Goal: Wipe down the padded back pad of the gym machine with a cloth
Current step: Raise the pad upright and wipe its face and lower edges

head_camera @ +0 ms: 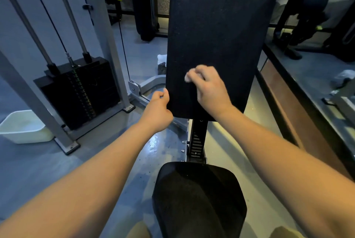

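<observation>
The black padded back pad [217, 26] stands upright in the middle of the view, above the black seat [197, 195]. My left hand [158, 109] grips the pad's lower left edge, thumb on its front face. My right hand [207, 87] presses against the lower part of the pad with curled fingers. A small bit of white cloth [187, 77] shows at its fingertips; most of the cloth is hidden inside the hand, which is motion-blurred.
A weight stack [80, 91] in a grey frame [113, 45] stands to the left, with a white plastic tub [25, 128] on the floor beside it. A white rag [162, 59] lies on the floor behind the pad. A mirrored wall with a wooden ledge [307, 114] runs along the right.
</observation>
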The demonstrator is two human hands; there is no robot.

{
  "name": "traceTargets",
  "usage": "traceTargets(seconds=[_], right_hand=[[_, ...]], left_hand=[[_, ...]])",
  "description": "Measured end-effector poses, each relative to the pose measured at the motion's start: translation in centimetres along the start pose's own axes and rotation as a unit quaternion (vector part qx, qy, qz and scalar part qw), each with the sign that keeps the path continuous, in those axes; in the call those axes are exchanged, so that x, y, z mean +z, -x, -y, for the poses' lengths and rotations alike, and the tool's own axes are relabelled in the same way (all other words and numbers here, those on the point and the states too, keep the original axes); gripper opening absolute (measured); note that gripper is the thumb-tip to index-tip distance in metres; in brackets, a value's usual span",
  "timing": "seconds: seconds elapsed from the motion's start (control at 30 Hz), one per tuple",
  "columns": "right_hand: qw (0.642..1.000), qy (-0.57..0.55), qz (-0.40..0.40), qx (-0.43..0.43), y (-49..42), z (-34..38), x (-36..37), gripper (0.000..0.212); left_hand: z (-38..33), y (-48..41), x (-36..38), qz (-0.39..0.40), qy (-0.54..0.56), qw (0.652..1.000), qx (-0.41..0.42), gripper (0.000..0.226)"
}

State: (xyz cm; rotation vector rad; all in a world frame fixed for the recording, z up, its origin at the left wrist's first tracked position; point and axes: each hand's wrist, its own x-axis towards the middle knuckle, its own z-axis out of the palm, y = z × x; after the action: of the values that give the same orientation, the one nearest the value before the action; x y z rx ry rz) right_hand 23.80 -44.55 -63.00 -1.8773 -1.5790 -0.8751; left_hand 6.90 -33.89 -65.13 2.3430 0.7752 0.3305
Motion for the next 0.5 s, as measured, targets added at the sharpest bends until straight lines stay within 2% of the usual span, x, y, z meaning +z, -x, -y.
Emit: traceTargets(seconds=[0.17, 0.23, 0.3, 0.43, 0.5], right_hand=[[0.977, -0.029, 0.197, -0.082, 12.5, 0.4, 2.8, 0.033], [0.965, -0.040, 0.238, -0.099, 13.6, 0.2, 1.3, 0.038], [0.973, -0.064, 0.209, -0.074, 10.7, 0.3, -0.6, 0.037], [0.999, -0.030, -0.002, 0.014, 1.0, -1.6, -3.2, 0.029], [0.995, -0.030, -0.041, 0.088, -0.8, -2.3, -3.0, 0.026]], left_hand=[[-0.3, -0.1, 0.1, 0.006, -0.017, 1.000, -0.008, 0.077], [-0.5, -0.2, 0.2, 0.005, -0.018, 1.000, -0.012, 0.077], [-0.5, -0.2, 0.3, 0.000, -0.020, 1.000, -0.014, 0.077], [-0.8, 0.0, 0.2, 0.006, 0.009, 1.000, -0.028, 0.079], [-0.9, 0.3, -0.1, 0.010, 0.023, 0.999, -0.030, 0.080]])
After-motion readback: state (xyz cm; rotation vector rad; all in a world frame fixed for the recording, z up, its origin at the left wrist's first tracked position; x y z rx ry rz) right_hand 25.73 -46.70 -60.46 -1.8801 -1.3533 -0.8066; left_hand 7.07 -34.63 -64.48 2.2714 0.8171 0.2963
